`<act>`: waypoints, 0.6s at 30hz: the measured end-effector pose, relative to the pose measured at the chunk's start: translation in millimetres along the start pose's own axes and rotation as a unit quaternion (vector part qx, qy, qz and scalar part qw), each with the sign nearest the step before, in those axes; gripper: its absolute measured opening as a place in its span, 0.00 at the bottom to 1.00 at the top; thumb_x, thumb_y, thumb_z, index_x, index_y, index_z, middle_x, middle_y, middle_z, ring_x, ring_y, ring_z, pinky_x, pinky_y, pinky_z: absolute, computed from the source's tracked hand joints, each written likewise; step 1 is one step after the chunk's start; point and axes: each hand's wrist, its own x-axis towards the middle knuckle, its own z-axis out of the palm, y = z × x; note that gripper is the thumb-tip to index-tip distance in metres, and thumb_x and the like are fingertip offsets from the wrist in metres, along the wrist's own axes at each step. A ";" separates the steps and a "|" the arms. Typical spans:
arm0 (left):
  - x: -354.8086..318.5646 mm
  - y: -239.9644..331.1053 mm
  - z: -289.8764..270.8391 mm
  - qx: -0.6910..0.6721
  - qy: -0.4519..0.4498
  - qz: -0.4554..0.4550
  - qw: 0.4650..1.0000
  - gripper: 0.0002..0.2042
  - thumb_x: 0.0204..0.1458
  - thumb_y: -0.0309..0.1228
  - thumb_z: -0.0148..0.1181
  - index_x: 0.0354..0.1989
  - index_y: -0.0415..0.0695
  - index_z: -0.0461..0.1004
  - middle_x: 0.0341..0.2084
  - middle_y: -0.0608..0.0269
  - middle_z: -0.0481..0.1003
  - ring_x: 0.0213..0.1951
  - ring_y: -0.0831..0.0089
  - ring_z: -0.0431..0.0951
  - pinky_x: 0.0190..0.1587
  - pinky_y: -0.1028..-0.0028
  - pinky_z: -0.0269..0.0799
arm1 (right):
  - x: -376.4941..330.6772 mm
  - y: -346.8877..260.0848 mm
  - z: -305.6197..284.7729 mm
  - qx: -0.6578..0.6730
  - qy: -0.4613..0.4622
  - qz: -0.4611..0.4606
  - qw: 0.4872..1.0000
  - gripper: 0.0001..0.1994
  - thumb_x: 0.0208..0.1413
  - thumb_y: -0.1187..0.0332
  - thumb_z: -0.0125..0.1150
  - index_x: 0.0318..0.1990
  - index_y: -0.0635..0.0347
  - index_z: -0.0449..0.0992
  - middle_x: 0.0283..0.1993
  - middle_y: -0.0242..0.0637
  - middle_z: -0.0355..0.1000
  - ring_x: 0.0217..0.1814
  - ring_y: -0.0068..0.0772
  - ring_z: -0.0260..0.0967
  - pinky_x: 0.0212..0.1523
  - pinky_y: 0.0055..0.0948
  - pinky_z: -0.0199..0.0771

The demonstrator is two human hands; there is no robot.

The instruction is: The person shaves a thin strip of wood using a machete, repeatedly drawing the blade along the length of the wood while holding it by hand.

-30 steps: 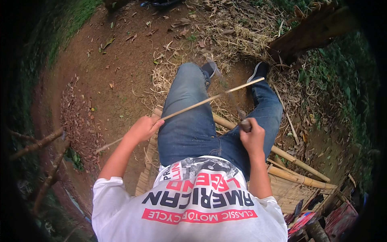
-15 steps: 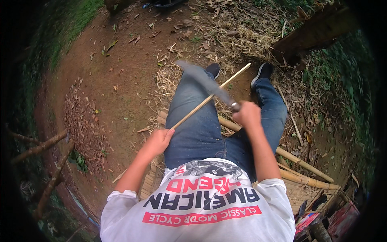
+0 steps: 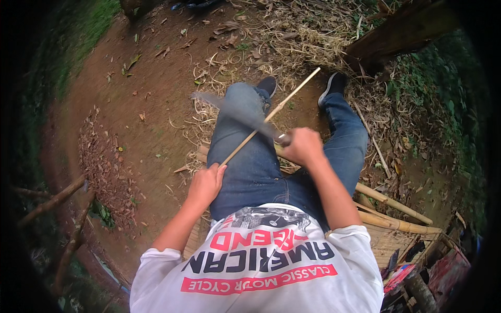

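Observation:
My left hand [image 3: 206, 182] is closed round the near end of a thin, pale bamboo stick [image 3: 241, 144], which slants up and away to the right across my thigh. In my right hand [image 3: 303, 146] is the handle of a long-bladed machete [image 3: 235, 113]. Its grey blade, smeared by motion, points up and left and crosses the stick near its middle. A small raised node or curl shows on the stick beyond the blade. The handle is mostly hidden by my fingers.
I sit on a bamboo slat bench [image 3: 402, 235] with poles along its edge. Pale shavings [image 3: 308, 47] litter the ground ahead. A dark log [image 3: 402, 36] lies at the far right, cut branches [image 3: 57, 201] stand at the left, and dry leaves [image 3: 104, 161] cover the soil.
The machete and my right hand have moved left and nearer along the stick, toward my left hand. My left hand still grips the stick's near end.

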 end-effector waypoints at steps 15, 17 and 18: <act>6.0 -3.6 1.8 -0.001 0.001 0.020 1.000 0.18 0.63 0.40 0.48 0.30 0.36 0.72 0.18 0.36 0.72 0.25 0.38 0.74 0.28 0.48 0.69 | 16.7 12.2 -13.3 -0.050 -0.015 0.016 0.999 0.13 0.39 0.61 0.64 0.28 0.62 0.82 0.32 0.49 0.78 0.36 0.49 0.78 0.40 0.43 0.79; 8.8 3.1 0.4 -0.003 0.003 0.026 1.000 0.18 0.63 0.40 0.48 0.29 0.36 0.72 0.18 0.36 0.73 0.25 0.39 0.75 0.28 0.48 0.71 | 26.6 41.6 -30.3 -0.060 0.034 0.057 0.996 0.13 0.40 0.62 0.64 0.28 0.63 0.82 0.32 0.49 0.78 0.36 0.48 0.78 0.40 0.43 0.79; 10.0 3.1 1.0 -0.002 0.000 0.020 1.000 0.18 0.63 0.40 0.48 0.30 0.36 0.72 0.18 0.36 0.73 0.25 0.38 0.75 0.28 0.48 0.70 | 27.9 45.1 -34.6 -0.084 0.046 0.056 0.994 0.12 0.40 0.62 0.64 0.28 0.63 0.81 0.32 0.49 0.78 0.36 0.48 0.78 0.40 0.43 0.79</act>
